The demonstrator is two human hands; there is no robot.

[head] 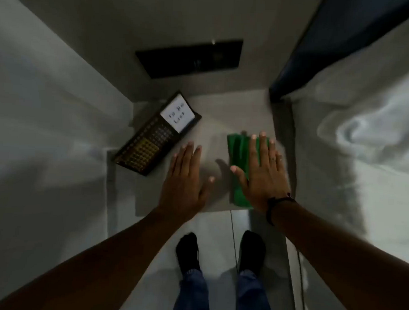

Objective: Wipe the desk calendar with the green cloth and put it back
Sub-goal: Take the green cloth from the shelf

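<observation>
The desk calendar (pixel 156 134) lies on the left of a small grey table top (pixel 214 122); it is dark with a white card at its far end and yellow and grey grids below. A folded green cloth (pixel 237 154) lies on the right side of the top. My right hand (pixel 262 173) rests flat on the cloth, fingers spread, covering its right half. My left hand (pixel 186 182) is flat and empty over the middle of the top, just right of the calendar's near corner and apart from it.
A black rectangular panel (pixel 191 58) sits on the wall behind the table. A bed with a white sheet (pixel 363 150) and a dark headboard (pixel 332 50) flanks the right. A pale wall stands on the left. My feet in black socks (pixel 187 252) stand on the tiled floor below.
</observation>
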